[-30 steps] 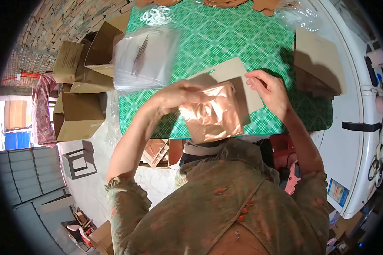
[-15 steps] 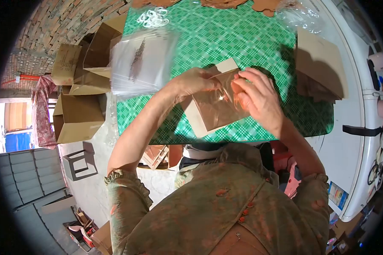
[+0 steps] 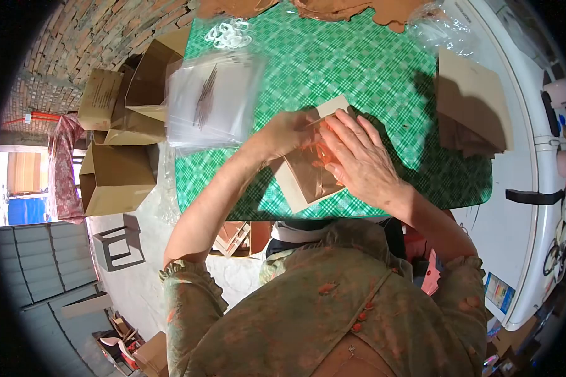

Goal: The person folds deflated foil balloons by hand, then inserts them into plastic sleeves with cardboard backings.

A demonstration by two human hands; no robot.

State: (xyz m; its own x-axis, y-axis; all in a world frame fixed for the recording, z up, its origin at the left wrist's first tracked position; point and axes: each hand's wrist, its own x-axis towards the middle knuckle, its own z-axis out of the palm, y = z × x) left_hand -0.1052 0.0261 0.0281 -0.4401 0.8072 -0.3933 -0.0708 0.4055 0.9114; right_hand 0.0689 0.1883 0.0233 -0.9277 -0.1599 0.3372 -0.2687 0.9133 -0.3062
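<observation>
Pressing down with an open right hand [image 3: 366, 160], fingers stretched flat, we cover part of a shiny brown packet [image 3: 309, 174]. It lies on a pale card [image 3: 288, 188] near the front edge of the green plaid tabletop [image 3: 289, 69]. Our left hand [image 3: 286, 135] touches its upper left side; we cannot tell whether those fingers pinch it. Dark print marks the clear plastic sleeves [image 3: 236, 103] beside us, and a cardboard box [image 3: 99, 94] and coloured label [image 3: 499, 293] bear printing, all too small for us to read.
</observation>
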